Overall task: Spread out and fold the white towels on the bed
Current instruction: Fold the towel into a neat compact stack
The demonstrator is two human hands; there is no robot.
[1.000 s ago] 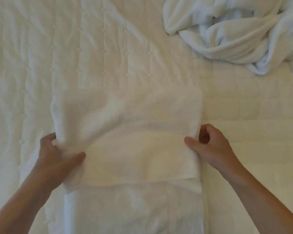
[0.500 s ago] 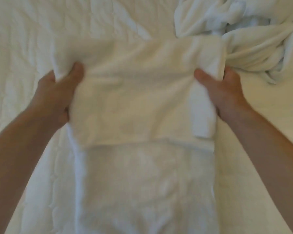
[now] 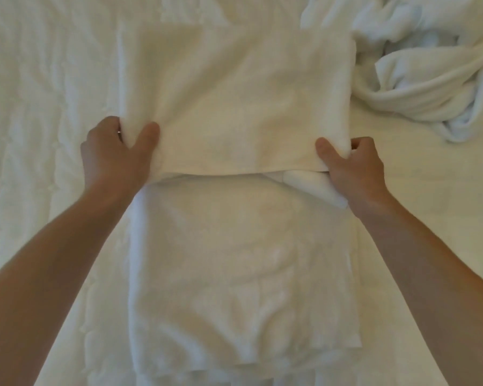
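A white towel (image 3: 240, 101) lies lengthwise down the middle of the bed, with one layer folded over its far half. My left hand (image 3: 115, 151) grips the left end of that layer's near edge, thumb on top and fingers under. My right hand (image 3: 352, 165) grips the right end of the same edge, where a small flap of towel (image 3: 313, 182) is bunched below the thumb. The near half of the towel (image 3: 243, 274) lies flat and wrinkled between my forearms.
A crumpled heap of white towels (image 3: 418, 65) lies at the far right, touching the folded towel's right side. The quilted white bed cover (image 3: 45, 93) stretches to the left and under everything.
Both hands carried the towel's edge away from me, folding a layer over the far half. The view shifted, and the crumpled heap now sits beside the fold.
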